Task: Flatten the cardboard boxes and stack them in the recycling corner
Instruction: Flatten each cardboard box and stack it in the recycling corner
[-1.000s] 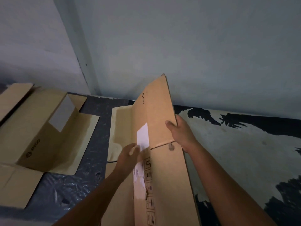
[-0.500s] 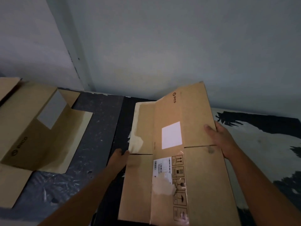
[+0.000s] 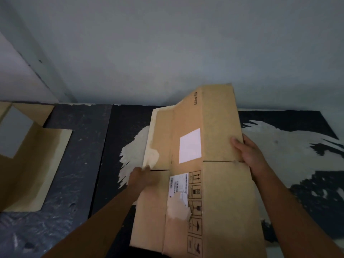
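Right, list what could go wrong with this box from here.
The cardboard box is gripped only at its side edges by the left hand and right hand, so its raised far flaps could fold or it could slip. The other flattened box lies apart on the left; dropping this one here may leave no stack.
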### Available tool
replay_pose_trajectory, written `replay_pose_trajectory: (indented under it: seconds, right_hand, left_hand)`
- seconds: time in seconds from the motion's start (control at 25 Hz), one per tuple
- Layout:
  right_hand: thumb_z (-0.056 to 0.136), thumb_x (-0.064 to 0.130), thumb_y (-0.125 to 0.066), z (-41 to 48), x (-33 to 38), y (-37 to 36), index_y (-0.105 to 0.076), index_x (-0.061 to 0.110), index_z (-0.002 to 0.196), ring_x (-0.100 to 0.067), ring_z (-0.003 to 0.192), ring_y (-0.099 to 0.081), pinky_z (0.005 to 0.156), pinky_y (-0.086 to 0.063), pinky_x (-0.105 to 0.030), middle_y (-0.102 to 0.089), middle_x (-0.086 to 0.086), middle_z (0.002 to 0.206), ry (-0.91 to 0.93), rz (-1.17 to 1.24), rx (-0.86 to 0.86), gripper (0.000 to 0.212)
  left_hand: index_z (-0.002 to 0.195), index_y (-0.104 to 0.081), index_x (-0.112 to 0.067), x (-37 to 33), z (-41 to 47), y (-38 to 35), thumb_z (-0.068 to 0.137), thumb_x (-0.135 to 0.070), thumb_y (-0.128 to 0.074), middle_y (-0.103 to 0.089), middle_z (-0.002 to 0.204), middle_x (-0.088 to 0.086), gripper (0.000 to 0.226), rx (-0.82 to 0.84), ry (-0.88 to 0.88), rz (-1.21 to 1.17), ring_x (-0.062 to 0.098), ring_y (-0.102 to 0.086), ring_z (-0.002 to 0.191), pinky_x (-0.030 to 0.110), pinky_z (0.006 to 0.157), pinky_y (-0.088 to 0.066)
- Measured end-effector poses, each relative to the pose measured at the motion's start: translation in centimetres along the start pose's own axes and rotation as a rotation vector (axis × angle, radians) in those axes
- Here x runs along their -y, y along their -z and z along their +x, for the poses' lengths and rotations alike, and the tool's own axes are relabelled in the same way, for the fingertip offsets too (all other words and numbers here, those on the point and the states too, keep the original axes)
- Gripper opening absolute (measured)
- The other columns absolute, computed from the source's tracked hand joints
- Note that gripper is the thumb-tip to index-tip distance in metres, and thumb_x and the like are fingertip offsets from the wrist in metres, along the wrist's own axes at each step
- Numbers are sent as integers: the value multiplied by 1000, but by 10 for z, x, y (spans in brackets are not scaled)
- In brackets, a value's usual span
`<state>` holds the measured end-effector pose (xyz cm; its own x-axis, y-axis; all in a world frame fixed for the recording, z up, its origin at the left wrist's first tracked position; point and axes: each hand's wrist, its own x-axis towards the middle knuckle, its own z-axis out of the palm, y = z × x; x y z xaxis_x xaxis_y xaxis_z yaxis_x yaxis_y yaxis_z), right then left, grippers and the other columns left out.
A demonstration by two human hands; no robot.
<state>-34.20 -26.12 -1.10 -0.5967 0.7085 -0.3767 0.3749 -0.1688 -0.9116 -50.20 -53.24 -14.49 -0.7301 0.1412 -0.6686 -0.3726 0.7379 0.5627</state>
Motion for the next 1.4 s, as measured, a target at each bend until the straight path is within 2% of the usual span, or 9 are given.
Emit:
replay_pose_trajectory:
  seconds: [0.12,0.28,0.44,0.56,0.64,0.96,1.16,1.32,1.4]
  right_hand:
    - [93,30,-59,1,18,-6,-62,26,119,-17,97,-68,75,-55,-31,-71,1,110,8,55,23,27]
    - [88,38,-61,4,24,-4,-64,28,116,-22,102,-68,87,-53,-41,-71,-1,112,-40,120,17,29]
    - [94,34,-55,6,3,5,-62,25,117,-16,88,-72,64,-57,-27,-73,0,103,-111,134,25,25]
    - [94,32,-55,9,-26,16,-58,21,125,-24,96,-69,72,-55,-35,-70,-6,110,-189,75,20,33]
    - [94,30,-56,10,-44,19,-58,21,124,-28,101,-67,77,-53,-38,-69,-8,111,-228,58,16,31]
    - [98,24,-48,16,-81,-5,-47,17,129,-17,96,-57,80,-46,-32,-59,-7,118,-214,-275,15,32]
    - [91,19,-47,8,-62,-49,-46,15,125,-20,89,-59,85,-49,-37,-60,-2,101,-66,-504,37,35]
    - [92,15,-48,-10,-24,-101,-44,16,124,-6,75,-54,61,-41,-22,-58,2,95,104,-582,101,31]
    - [92,15,-48,-24,2,-131,-45,15,125,-4,75,-53,58,-38,-21,-58,0,98,184,-596,127,33]
  left_hand:
    - [111,-62,-6,2,8,15,97,-56,-32,-60,123,22,59,77,58,-276,34,-58,103,45,96,-48]
    - [142,-43,-16,2,12,45,79,-81,-36,-47,142,5,91,403,129,-633,27,-43,132,48,112,-31]
    - [122,-61,-21,9,7,70,87,-69,-41,-63,121,8,62,571,98,-616,28,-57,116,45,97,-45]
    - [119,-63,-13,22,4,71,95,-46,-50,-68,103,9,43,435,47,-385,25,-63,96,34,75,-51]
    - [123,-59,-10,27,5,67,97,-33,-50,-64,101,8,36,299,-40,-213,21,-61,89,30,72,-48]
    - [121,-60,-15,12,-6,65,98,-43,-43,-68,97,6,40,81,-330,-88,22,-66,87,34,72,-52]
    - [104,-63,-16,16,-28,83,99,-38,-43,-63,78,3,30,-127,-409,-22,20,-59,70,32,61,-44]
    - [82,-60,-11,15,-54,123,98,-36,-45,-60,68,5,33,-303,-452,32,24,-59,63,31,55,-41]
    - [76,-58,-11,14,-72,157,97,-33,-46,-57,62,3,32,-377,-490,9,20,-55,57,27,50,-36]
